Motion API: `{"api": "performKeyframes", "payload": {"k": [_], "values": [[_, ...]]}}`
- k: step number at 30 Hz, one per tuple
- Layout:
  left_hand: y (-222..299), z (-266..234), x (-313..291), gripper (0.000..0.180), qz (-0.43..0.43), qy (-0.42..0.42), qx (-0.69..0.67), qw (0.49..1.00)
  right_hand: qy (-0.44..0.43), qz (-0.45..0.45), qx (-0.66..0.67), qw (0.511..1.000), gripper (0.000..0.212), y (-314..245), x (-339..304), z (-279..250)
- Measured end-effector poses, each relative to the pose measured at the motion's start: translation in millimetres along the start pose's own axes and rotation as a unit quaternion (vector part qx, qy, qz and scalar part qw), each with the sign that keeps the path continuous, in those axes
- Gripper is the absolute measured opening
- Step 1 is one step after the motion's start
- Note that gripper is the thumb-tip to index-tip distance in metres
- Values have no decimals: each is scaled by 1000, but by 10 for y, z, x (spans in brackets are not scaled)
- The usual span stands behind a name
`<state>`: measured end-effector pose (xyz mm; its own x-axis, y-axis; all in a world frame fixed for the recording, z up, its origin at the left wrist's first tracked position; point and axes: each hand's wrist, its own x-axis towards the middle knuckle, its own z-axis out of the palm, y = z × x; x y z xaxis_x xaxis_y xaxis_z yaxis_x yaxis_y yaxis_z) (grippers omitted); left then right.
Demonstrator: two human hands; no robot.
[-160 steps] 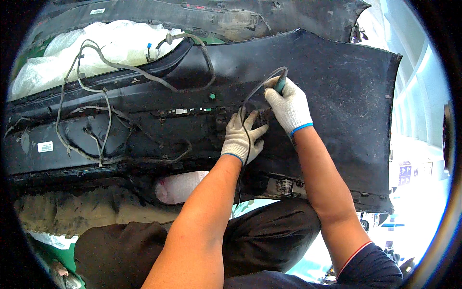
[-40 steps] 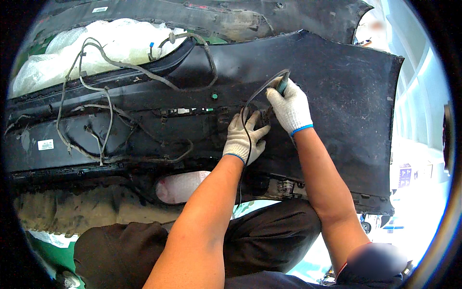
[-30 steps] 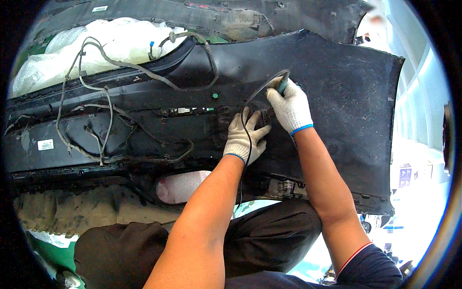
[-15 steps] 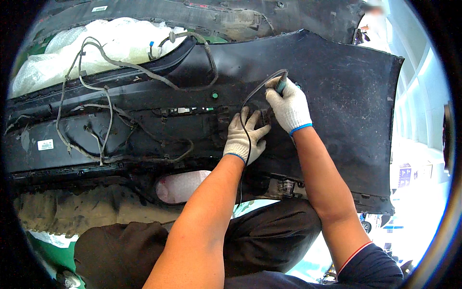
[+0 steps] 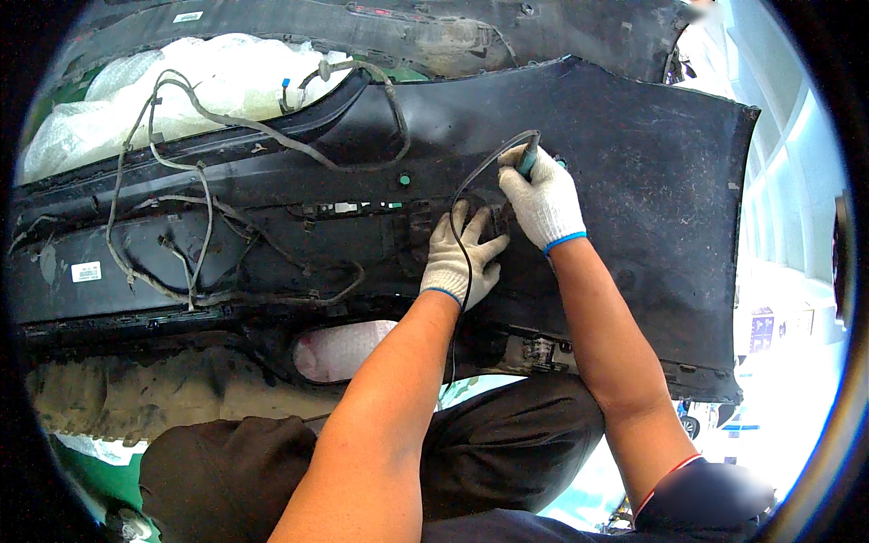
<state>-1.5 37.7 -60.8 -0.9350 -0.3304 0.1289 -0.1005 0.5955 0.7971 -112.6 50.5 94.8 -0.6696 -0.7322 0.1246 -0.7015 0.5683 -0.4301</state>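
Observation:
A black car bumper (image 5: 652,235) lies inner side up across the view. Both my hands wear white knit gloves. My right hand (image 5: 549,197) is closed around the teal handle of a corded soldering iron (image 5: 528,159), low over the bumper; its tip is hidden behind the hand. From the handle's upper end a black cable (image 5: 460,237) loops left and runs down across the back of my left hand. My left hand (image 5: 460,258), fingers spread, rests on a dark bracket-like part (image 5: 421,226) of the bumper, just left of and nearer than the right one.
A grey wiring harness (image 5: 208,195) winds over the bumper's left half. Clear bubble wrap (image 5: 213,72) lies behind it. Another dark bumper (image 5: 425,36) stretches along the far side. An oval opening (image 5: 339,351) sits near my left forearm; my bent knee (image 5: 534,425) is close to the near edge.

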Motion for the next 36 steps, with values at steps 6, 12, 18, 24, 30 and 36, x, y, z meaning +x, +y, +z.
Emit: {"api": "performKeyframes", "payload": {"k": [6, 12, 18, 24, 30, 36], "values": [[5, -1, 4, 58, -1, 2, 3, 1000, -7, 4, -2, 1000, 17, -8, -2, -6], [-19, 71, -25, 55, 12, 68, -15, 998, -7, 1, -9, 1000, 18, -106, -14, -27], [13, 25, -21, 55, 5, 56, -11, 998, 0, 1, -4, 1000, 20, -109, -3, -49], [25, 2, -28, 54, 2, 51, -11, 999, 3, -8, -10, 1000, 20, -36, -2, -31], [13, 8, -29, 53, 1, 47, -9, 999, 1, -9, -9, 1000, 19, -55, -5, -19], [4, 29, -19, 53, 6, 51, -5, 999, -5, -1, -2, 1000, 19, -30, 10, -10]]}}
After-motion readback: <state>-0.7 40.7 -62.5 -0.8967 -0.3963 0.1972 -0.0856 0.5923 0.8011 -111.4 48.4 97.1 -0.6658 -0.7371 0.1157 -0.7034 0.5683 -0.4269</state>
